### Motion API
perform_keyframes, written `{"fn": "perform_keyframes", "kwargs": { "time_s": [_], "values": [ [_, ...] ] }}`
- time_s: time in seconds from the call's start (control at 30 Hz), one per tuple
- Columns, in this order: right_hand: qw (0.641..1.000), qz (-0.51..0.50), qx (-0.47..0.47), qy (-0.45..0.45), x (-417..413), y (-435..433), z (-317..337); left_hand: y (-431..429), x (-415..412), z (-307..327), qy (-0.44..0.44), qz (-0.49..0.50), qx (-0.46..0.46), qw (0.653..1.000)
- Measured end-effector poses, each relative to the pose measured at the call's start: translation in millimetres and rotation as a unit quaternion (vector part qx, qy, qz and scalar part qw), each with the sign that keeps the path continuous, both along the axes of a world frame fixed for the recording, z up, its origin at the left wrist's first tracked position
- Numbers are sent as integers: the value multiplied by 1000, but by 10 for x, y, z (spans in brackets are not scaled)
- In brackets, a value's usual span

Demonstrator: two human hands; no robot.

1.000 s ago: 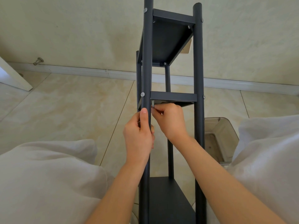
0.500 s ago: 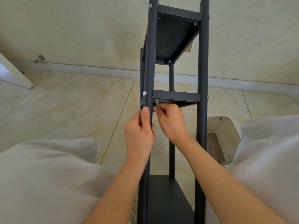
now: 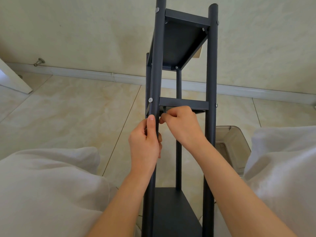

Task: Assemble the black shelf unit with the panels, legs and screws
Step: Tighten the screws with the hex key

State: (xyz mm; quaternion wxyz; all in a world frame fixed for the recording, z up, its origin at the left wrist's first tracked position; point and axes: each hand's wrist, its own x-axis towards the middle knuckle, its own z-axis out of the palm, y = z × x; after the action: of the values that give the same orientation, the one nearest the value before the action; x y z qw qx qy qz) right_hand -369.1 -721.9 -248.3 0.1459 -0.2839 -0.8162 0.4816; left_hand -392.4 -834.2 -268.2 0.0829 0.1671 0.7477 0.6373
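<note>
The black shelf unit (image 3: 179,43) stands up tall on the tiled floor (image 3: 68,108), right between the person's two knees in white trousers (image 3: 42,185). It has four round black legs and three flat black panels. One panel is high up, the middle panel (image 3: 183,103) is by the hands, and the bottom panel (image 3: 171,211) is low down. Little silver screws shine where the panels meet the legs. One screw (image 3: 150,100) sits on the front left leg (image 3: 156,65), just above the left thumb.

The left hand (image 3: 145,146) is wrapped round that front left leg, a bit below the middle panel. Its thumb lies flat up the leg and the other fingers curl round the back.

The right hand (image 3: 181,125) is just under the middle panel, between the two front legs. Its fingers (image 3: 165,119) are curled tight and pinch a small silver tool (image 3: 164,111). The tool pokes up to the underside of the panel, near its left corner. The two hands are close beside each other.

A clear plastic box (image 3: 229,144) sits on the floor just to the right of the shelf.
</note>
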Motion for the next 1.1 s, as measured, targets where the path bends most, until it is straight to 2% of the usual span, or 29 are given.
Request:
{"fn": "perform_keyframes", "kwargs": {
  "time_s": [0.4, 0.57, 0.83, 1.0, 1.1],
  "values": [
    [999, 0, 42, 29, -27, -19, -94, -7, -10, -13, 7, 11, -11, 1000],
    [998, 15, -14, 65, -53, -16, -204, -18, -13, -24, 9, 11, -9, 1000],
    [991, -14, 73, 114, -133, -39, -373, -30, 5, -15, 3, 7, -9, 1000],
    [990, -29, 50, 125, -126, -61, -397, -33, 14, -13, 1, 5, -8, 1000],
    [995, -7, 23, 98, -97, -50, -340, -35, 10, -17, 6, 6, -11, 1000]
  ]
}}
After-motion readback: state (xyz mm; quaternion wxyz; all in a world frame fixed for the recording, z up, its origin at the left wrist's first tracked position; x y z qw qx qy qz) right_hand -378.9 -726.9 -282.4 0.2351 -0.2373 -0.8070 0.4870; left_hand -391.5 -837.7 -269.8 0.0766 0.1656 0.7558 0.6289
